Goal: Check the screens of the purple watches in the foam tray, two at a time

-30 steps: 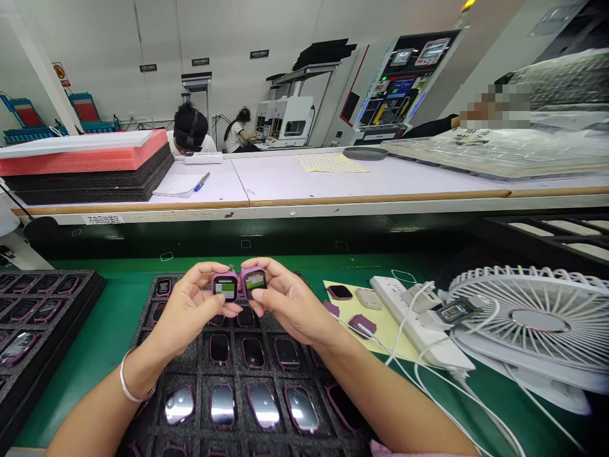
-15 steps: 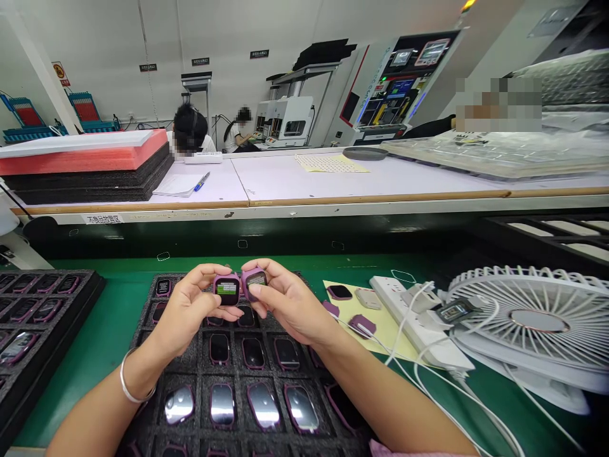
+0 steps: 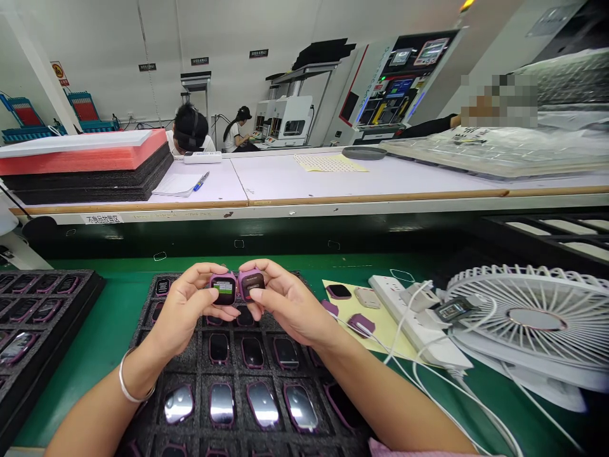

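Two purple-cased smartwatch bodies without straps are held up side by side over a black foam tray (image 3: pixel 235 374). My left hand (image 3: pixel 193 304) is closed around the edges of one smartwatch (image 3: pixel 223 289), whose lit screen shows a green and white band. In my right hand (image 3: pixel 280 295) is the other smartwatch (image 3: pixel 252 282); its screen is lit too, and my thumb rests on the lower part. Beneath them, the tray's compartments hold several more purple smartwatches, such as one watch (image 3: pixel 252 352) with a dark screen. My forearms hide parts of the tray.
A second foam tray (image 3: pixel 52 355) of watches stands at left. To the right lie a yellow sheet (image 3: pixel 394 343) with watch parts, a white power strip (image 3: pixel 419 324), loose cables and a white fan (image 3: pixel 533 324). A raised shelf (image 3: pixel 266 184) runs behind; people sit beyond it.
The screen of the watch in my right hand has changed to a darker display, and both watches have shifted slightly left. My grip on each stays the same.
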`<state>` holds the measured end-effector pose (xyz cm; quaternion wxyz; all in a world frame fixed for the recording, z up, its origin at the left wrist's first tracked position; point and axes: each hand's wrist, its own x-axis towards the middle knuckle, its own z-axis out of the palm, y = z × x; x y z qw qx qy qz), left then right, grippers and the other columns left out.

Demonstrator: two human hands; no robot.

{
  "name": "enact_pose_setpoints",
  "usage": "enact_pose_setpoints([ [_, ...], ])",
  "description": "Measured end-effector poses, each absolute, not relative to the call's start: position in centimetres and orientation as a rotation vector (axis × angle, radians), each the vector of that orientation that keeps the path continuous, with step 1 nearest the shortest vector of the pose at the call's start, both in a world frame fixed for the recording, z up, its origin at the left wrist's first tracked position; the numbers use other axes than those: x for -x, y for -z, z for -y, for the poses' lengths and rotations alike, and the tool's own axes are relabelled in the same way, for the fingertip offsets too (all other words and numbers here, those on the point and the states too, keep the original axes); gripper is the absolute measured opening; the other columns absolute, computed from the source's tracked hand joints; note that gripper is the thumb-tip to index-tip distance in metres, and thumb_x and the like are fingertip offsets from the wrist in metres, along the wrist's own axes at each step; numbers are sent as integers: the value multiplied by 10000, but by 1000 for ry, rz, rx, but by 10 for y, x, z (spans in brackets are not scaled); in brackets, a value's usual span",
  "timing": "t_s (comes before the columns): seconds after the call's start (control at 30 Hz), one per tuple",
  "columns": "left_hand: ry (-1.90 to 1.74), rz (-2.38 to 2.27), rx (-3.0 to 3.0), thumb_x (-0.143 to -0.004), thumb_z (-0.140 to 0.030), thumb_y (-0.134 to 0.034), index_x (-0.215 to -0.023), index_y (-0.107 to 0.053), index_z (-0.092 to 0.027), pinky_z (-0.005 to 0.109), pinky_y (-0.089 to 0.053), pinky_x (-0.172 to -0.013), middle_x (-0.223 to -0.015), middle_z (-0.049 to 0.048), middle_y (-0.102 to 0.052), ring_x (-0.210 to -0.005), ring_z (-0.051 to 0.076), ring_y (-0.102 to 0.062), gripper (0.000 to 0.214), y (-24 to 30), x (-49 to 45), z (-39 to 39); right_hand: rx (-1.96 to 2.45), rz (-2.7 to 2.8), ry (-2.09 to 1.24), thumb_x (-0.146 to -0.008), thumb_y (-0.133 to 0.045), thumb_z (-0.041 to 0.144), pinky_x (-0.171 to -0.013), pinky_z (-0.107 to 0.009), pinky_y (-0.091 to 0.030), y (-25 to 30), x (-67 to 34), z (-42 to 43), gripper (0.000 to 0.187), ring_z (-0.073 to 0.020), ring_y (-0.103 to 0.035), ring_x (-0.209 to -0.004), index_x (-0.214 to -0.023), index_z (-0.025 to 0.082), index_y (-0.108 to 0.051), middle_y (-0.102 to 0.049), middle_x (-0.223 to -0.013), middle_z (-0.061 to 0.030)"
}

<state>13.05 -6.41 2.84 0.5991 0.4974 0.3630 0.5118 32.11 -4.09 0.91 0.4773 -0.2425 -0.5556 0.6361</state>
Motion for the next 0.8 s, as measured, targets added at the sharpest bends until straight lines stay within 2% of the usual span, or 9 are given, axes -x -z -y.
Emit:
enact_pose_setpoints([
  [0.3,-1209,-874,-1180,-789,-270,-734,-1037,-608,-181,288,-638,-616,-979,17,-671,-612,178,-752,292,-26,-133,64,583,1326,-1592,-864,-684,259,-568,-247,-470,-9,-320,41,238,-78,-598,-556,-1086,205,-615,-637,-859,13],
  [0.43,-1209,-856,-1189,-795,-268,-730,-1068,-613,-182,295,-639,-653,-1002,28,-665,-654,185,-759,309,-25,-132,62,571,1329,-1584,-823,-699,202,-573,-246,-475,-9,-320,40,285,-83,-610,-576,-1096,210,-617,-633,-895,6],
  [0.63,-1249,-752,-1216,-798,-141,-738,-1159,-642,-226,252,-608,-695,-1042,42,-672,-712,137,-735,383,-30,-132,74,569,1329,-1561,-799,-696,164,-566,-242,-477,-10,-321,38,316,-90,-610,-578,-1101,210,-618,-641,-874,2],
  [0.73,-1154,-502,-1180,-745,-43,-769,-1226,-647,-324,205,-563,-682,-1014,25,-686,-805,129,-693,570,-32,-128,100,543,1353,-1599,-836,-706,193,-625,-256,-513,-13,-322,44,381,-111,-661,-653,-1201,232,-602,-690,-985,-43],
  [0.8,-986,-286,-1110,-710,-79,-815,-1238,-655,-358,202,-527,-624,-943,22,-686,-740,132,-658,618,-29,-124,120,500,1407,-1644,-888,-690,227,-708,-283,-546,-16,-326,56,440,-137,-712,-757,-1306,288,-567,-688,-1151,-80],
])
